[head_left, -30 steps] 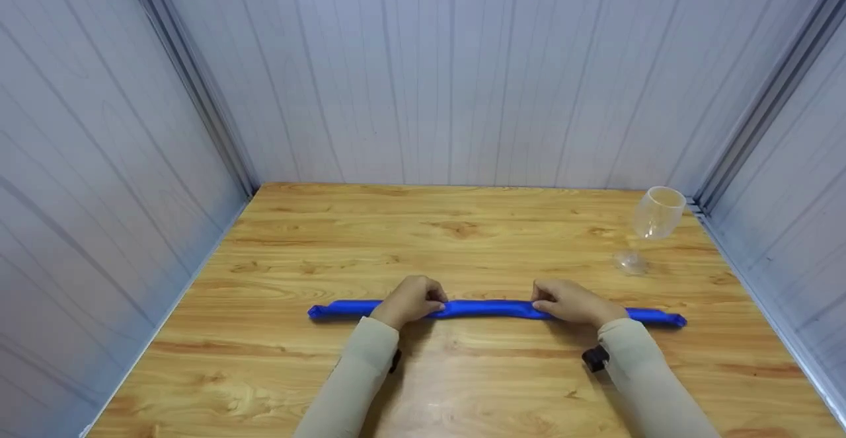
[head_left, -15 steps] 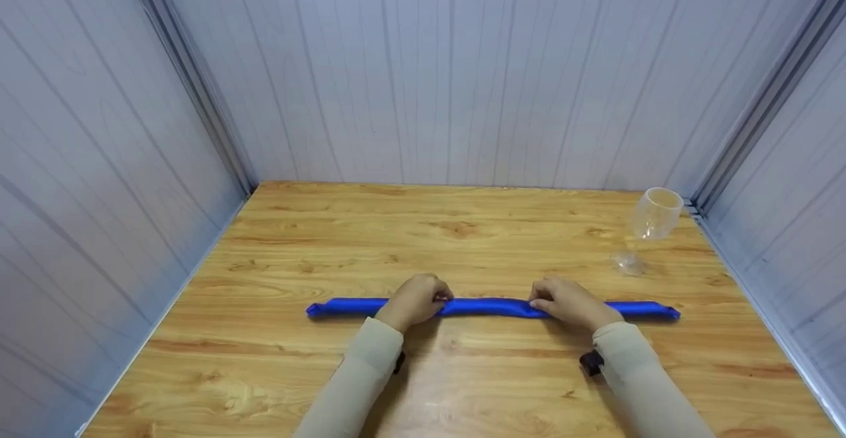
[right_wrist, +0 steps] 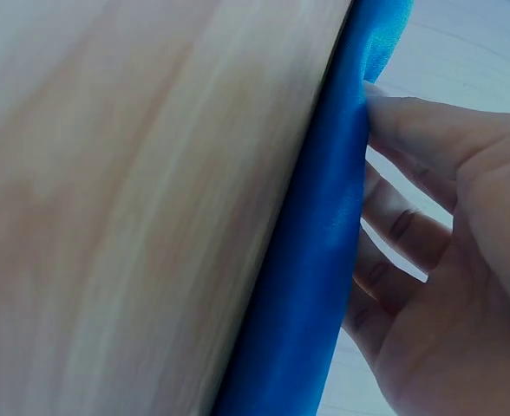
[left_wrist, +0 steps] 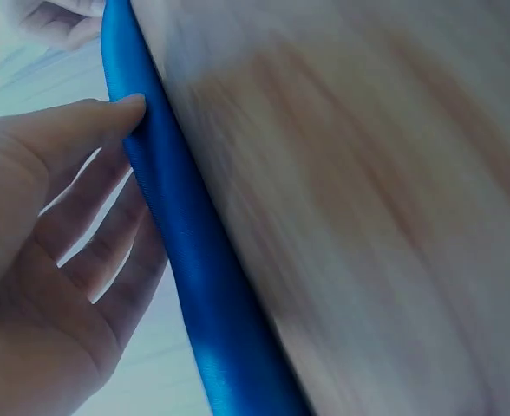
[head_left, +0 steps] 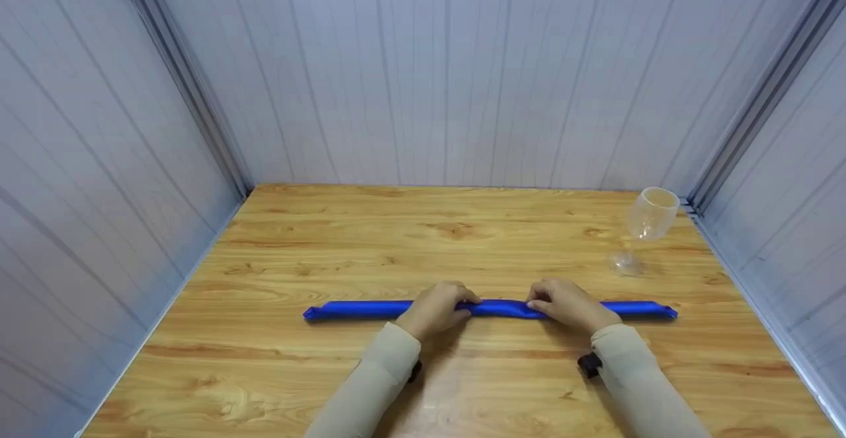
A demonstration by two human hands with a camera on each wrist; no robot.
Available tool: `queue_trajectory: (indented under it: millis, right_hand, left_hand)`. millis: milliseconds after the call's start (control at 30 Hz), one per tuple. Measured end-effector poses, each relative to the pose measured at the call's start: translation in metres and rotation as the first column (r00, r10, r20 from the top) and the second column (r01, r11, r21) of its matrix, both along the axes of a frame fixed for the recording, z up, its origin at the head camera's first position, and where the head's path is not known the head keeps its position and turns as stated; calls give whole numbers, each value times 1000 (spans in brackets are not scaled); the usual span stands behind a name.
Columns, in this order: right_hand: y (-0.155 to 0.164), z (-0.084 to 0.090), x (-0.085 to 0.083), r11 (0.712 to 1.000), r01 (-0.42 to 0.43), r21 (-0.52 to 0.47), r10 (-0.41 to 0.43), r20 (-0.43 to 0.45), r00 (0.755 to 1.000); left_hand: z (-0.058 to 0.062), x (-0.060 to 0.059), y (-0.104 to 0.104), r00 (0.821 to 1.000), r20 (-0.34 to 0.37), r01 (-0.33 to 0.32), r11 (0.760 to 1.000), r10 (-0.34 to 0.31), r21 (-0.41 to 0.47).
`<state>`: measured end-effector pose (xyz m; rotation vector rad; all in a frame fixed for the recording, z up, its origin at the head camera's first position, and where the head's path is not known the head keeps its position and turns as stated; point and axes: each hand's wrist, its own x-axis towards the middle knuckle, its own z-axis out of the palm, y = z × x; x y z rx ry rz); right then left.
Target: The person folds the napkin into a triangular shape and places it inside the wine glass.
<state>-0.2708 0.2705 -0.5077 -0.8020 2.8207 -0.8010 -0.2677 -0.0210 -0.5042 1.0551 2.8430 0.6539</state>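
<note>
A: Obs., nearest first. Both sleeves enter from the near edge of the table (head_left: pixel 277 372). Left hand (head_left: pixel 436 308) and right hand (head_left: pixel 570 304) sit on the middle of the blue cloth roll (head_left: pixel 370 309), a short stretch of roll bare between them.

B: Axis of the roll?

A: Straight left to right across the table, parallel to the near edge. It lies just under and beyond the fingertips of both hands. Ends stick out well past each hand, the left end further.

B: Finger state?

A: Left hand: thumb (left_wrist: pixel 107 117) against the roll on one side, fingers (left_wrist: pixel 107 251) curved round the other, so grasping it. Right hand mirrors that, thumb (right_wrist: pixel 428 130) on top and fingers (right_wrist: pixel 385 286) wrapped below.

B: Which hand is nearer the midpoint?

A: Right hand, I judge; the left is a little off to its side.

B: Farther back?

A: A clear wine glass (head_left: pixel 648 223) stands upright near the far right corner, well apart from the roll. Grey panel walls (head_left: pixel 429 74) behind.
</note>
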Motion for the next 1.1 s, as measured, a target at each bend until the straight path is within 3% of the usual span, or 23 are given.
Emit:
queue_trajectory:
  millis: [167,267,367,433,867,1100]
  right_hand:
    - [-2,1,5,997,70,40,-70,2,998]
    - [-9,1,9,989,121,83,-113,-101,989]
    - [-20,1,14,984,139,112,-108,-250,962]
    - [-27,1,17,983,141,121,-99,-302,948]
    - [-44,5,20,965,191,178,-154,-199,968]
    - [-47,6,18,958,193,213,-152,-195,969]
  left_hand:
    - [-1,-2,0,998,62,-9,999,6,39]
    - [-1,-4,0,994,103,-28,998,23,55]
    - [-1,-5,0,990,135,-52,996,42,71]
    - [-1,-6,1,987,152,-63,995,50,82]
    - [8,-3,11,980,154,-132,990,125,38]
    - [8,-2,18,979,81,-182,982,185,-44]
